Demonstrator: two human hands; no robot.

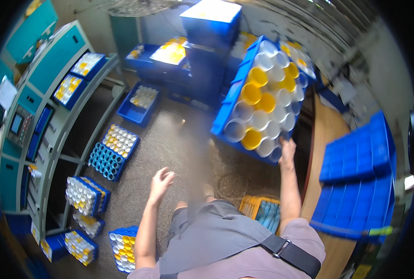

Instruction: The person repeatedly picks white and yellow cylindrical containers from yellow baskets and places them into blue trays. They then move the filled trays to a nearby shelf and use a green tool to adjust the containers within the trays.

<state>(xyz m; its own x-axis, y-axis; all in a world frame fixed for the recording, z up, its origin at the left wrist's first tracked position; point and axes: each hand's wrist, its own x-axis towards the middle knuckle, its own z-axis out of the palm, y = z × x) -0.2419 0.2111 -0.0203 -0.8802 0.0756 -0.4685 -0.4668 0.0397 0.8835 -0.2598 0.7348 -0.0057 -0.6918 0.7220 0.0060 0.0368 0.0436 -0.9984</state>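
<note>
A blue crate [235, 89] filled with upright white and yellow open-ended tubes [265, 102] stands ahead and to the right, large in view. At its near right corner is my right hand [288, 151], with its fingers closed at the edge. A small dark piece shows just above the thumb; what it is I cannot make out. My left hand [162, 182] hangs over the floor left of my body, its fingers loosely bent and a little apart, with nothing in it. A blurred streak hides part of the middle.
Blue crates of white, yellow and blue tubes [107, 160] stand on the floor at left, beside a teal machine [51, 58]. A wooden bench [330, 135] with blue bins [356, 174] runs along the right. An orange basket [249, 205] stands by my legs. Stacked blue boxes [207, 69] are ahead.
</note>
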